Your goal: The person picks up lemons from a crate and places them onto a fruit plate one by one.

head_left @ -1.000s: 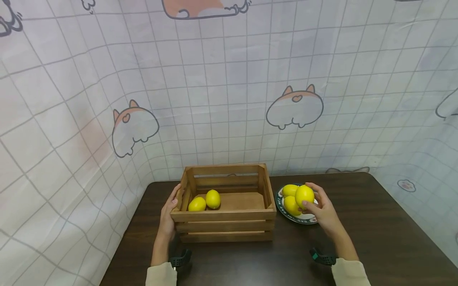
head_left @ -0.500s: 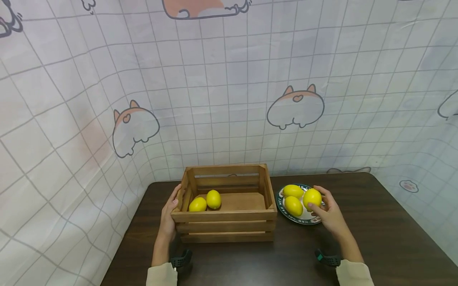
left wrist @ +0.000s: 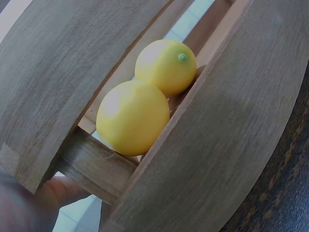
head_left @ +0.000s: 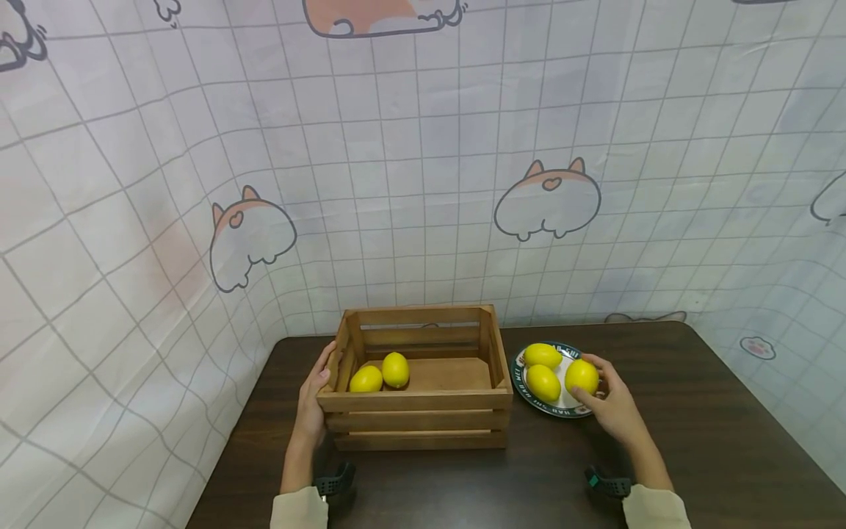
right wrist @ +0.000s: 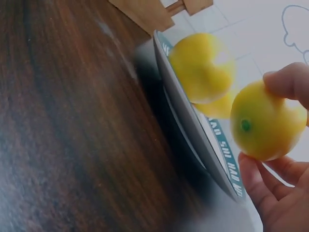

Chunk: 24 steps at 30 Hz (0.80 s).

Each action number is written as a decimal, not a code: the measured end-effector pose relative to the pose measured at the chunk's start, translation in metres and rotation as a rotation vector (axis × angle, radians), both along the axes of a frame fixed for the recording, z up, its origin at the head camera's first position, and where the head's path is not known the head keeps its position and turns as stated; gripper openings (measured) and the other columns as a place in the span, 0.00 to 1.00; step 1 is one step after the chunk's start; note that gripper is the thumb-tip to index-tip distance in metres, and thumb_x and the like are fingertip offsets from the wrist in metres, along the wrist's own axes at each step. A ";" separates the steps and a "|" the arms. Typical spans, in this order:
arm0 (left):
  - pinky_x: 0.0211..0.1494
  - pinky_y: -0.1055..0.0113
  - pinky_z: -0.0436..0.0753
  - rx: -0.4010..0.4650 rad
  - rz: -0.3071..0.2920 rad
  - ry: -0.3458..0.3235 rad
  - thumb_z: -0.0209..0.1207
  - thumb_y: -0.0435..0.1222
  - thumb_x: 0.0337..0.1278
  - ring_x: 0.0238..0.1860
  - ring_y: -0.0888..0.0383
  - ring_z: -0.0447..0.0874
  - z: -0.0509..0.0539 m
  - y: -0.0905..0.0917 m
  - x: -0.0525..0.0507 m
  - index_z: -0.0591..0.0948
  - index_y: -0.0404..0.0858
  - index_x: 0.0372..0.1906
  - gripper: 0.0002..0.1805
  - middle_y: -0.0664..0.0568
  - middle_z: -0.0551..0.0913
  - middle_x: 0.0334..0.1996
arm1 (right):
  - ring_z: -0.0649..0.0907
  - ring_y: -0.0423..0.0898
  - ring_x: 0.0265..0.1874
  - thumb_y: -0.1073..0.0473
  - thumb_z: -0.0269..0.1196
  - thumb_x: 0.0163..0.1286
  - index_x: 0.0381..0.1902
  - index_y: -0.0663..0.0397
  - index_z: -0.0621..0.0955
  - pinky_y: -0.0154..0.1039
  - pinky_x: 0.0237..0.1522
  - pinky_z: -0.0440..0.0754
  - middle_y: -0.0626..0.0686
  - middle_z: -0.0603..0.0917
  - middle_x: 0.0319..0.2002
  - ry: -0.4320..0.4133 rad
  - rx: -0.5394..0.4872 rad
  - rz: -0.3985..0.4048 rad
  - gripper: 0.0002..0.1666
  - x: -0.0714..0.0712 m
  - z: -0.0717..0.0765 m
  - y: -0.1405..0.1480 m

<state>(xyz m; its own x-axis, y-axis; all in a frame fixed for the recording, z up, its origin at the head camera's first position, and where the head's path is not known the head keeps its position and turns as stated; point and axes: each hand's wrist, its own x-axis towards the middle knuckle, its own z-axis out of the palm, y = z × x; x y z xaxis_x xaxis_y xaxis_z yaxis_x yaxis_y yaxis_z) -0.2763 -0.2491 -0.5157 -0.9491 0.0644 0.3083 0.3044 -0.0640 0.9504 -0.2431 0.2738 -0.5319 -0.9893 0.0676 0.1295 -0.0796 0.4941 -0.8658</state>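
Observation:
In the head view, my left hand (head_left: 312,400) lies against the outer left end of a slatted wooden crate (head_left: 416,400), fingers fairly straight. Two yellow lemons, a front one (head_left: 366,379) and another (head_left: 396,369), sit in the crate's left part and touch in the left wrist view. On the right, my right hand (head_left: 615,404) holds a lemon (head_left: 581,377) between thumb and fingers, over the right part of a green-rimmed plate (head_left: 562,412). Two more lemons, one behind (head_left: 543,356) and one in front (head_left: 543,383), lie on that plate. Whether the held lemon touches the plate, I cannot tell.
A dark brown wooden table (head_left: 456,488) carries the crate and plate. A white gridded sheet (head_left: 423,184) with cartoon animals hangs behind and along both sides. The plate stands close to the crate's right end.
My right hand has carried its lemon rightward and down, away from the two other lemons and to the plate's right side. The left hand and crate have stayed in place.

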 end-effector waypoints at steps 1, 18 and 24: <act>0.79 0.33 0.47 0.001 0.000 0.000 0.38 0.43 0.79 0.81 0.44 0.48 0.000 0.000 0.000 0.60 0.49 0.81 0.30 0.50 0.53 0.83 | 0.79 0.56 0.48 0.54 0.66 0.73 0.78 0.53 0.60 0.35 0.39 0.81 0.70 0.73 0.60 -0.002 0.012 -0.005 0.42 0.000 0.000 0.000; 0.79 0.34 0.46 -0.006 0.017 -0.015 0.38 0.44 0.79 0.82 0.45 0.47 -0.002 -0.001 -0.001 0.61 0.51 0.81 0.29 0.50 0.53 0.83 | 0.78 0.61 0.50 0.60 0.67 0.70 0.75 0.59 0.64 0.49 0.49 0.81 0.72 0.72 0.61 0.017 0.176 -0.016 0.40 -0.006 -0.016 -0.001; 0.79 0.32 0.45 -0.014 0.014 -0.014 0.38 0.43 0.79 0.82 0.44 0.46 -0.001 0.000 0.000 0.60 0.50 0.81 0.29 0.50 0.52 0.83 | 0.72 0.65 0.54 0.57 0.65 0.73 0.77 0.58 0.63 0.60 0.54 0.77 0.74 0.67 0.62 -0.009 0.206 -0.049 0.39 -0.005 -0.016 -0.005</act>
